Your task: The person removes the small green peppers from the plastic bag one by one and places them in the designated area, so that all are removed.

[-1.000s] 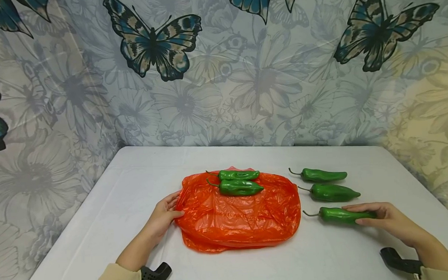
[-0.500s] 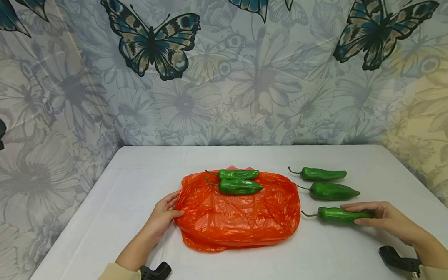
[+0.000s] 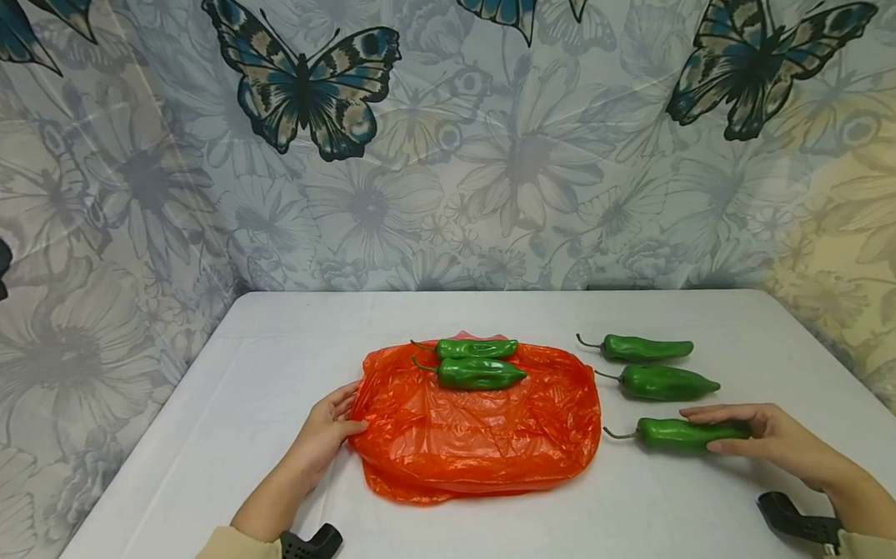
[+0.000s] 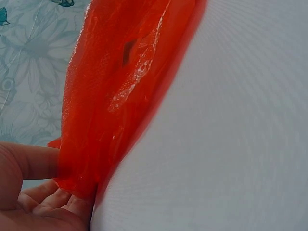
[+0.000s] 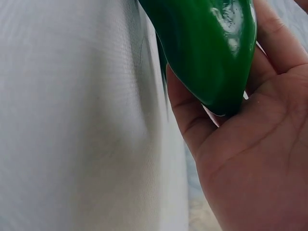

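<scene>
A crinkled red plastic bag [image 3: 485,432] lies flat on the table, with two green peppers, a rear pepper [image 3: 475,348] and a front pepper [image 3: 480,374], resting on its far part. My left hand [image 3: 322,431] pinches the bag's left edge; in the left wrist view the thumb [image 4: 41,162] lies over the plastic and the fingers under it. On the right, my right hand [image 3: 778,436] grips the blunt end of the nearest green pepper [image 3: 672,434] between thumb and fingers. Its stem points left, toward the bag. The right wrist view shows that pepper [image 5: 207,43] close up, its tip near the palm.
Behind the held pepper lie two more green peppers, a middle pepper [image 3: 666,383] and a far pepper [image 3: 646,348], stems leftward. The white-covered table [image 3: 307,319] meets a butterfly-patterned cloth [image 3: 444,188] at the back and left.
The right hand and its pepper have shifted very slightly, the stem dipping a little lower. The left hand and the bag keep their places.
</scene>
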